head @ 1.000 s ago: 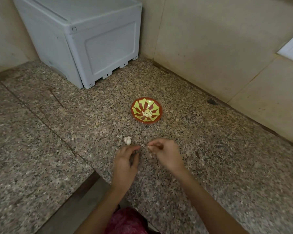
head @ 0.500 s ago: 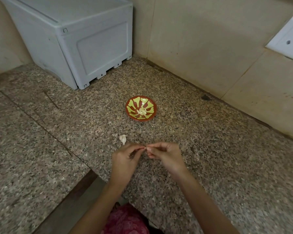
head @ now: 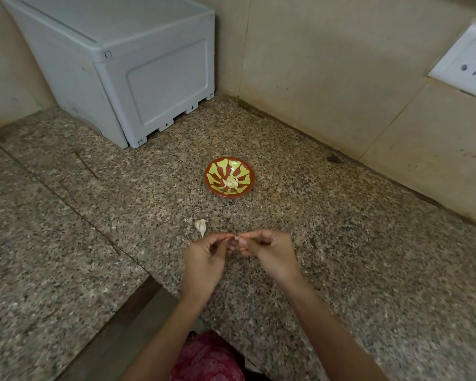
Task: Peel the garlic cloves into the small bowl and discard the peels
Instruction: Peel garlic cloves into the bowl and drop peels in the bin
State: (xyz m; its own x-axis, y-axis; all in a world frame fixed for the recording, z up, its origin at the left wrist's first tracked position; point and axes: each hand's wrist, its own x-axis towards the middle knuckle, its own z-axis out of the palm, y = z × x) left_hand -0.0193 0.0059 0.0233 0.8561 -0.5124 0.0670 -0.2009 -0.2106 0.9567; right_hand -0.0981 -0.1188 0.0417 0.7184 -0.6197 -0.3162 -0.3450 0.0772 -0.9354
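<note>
Garlic clove (head: 235, 238), tiny in the head view, is pinched between the fingertips of both your hands, low over the table (head: 341, 243) toward its front edge. Your left grip (head: 204, 259) holds one end with thumb and forefinger curled. Your right grip (head: 270, 254) nips the other end. How much skin is left on it is too small to tell.

Hold the body firm with the left and let the right do the pulling. Catch the skin at the tip with a nail and draw it along the clove, so it likely comes off in one strip. The small bowl (head: 208, 178), nearer the back corner, has peeled cloves (head: 231, 182) in it; the bare one goes there, the skin aside. A pale garlic piece (head: 200, 226) lies on the table just beyond your left grip; whether it is clove or peel is unclear.
</note>
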